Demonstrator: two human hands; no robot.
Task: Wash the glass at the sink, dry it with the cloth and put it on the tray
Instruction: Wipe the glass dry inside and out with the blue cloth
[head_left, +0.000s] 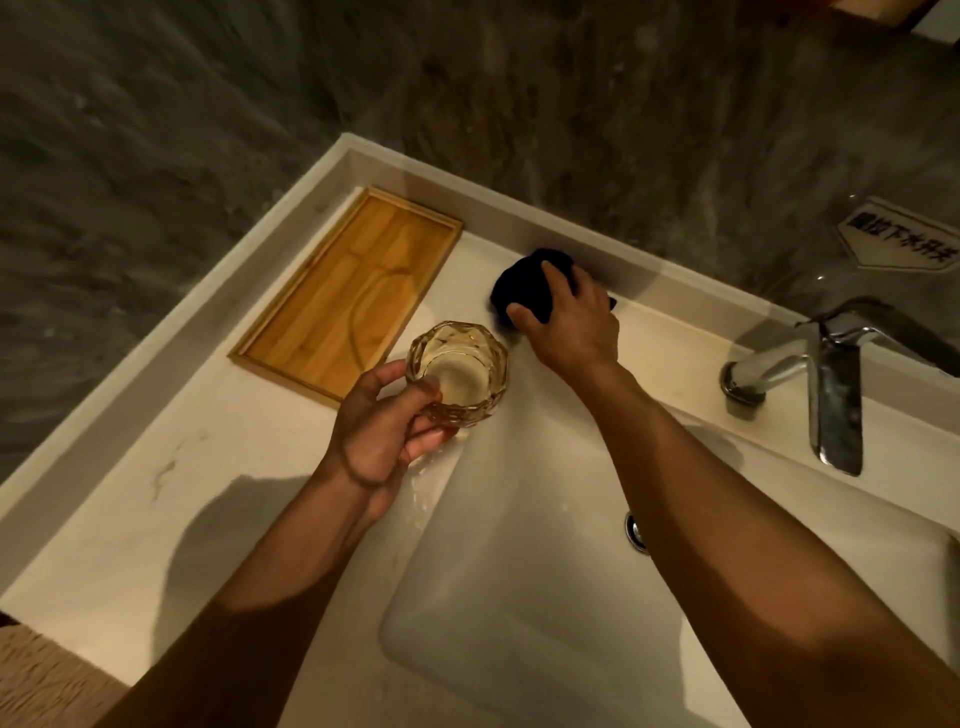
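presently the glass (457, 371), a faceted amber-tinted tumbler, is held upright and mouth-up above the near left corner of the sink (519, 571) basin, just beside the near right corner of the tray (348, 291); whether any water sits in it cannot be told. the left hand (384, 436) holds it from below and the side, thumb against the near wall and fingers curled under the base, a closed grip on the glass. a wet streak shows on the basin slope directly under that hand. the right hand (566, 317) is reached across to the back ledge and lies over the cloth (524, 288), a dark bunched item against the rear upstand; its fingers are spread moderately and bent over the fabric, touching it, but whether they have closed enough to lift it cannot be told. the tap (810, 374) stands to the right with no water seen running. judgement: washing appears finished and the step in hand is fetching the cloth for drying. to do it well, gather the cloth fully into the palm, keep the glass over the basin so drips fall there, then press cloth inside and round the facets while the left hand turns the glass. the wooden tray is bare and within easy reach.
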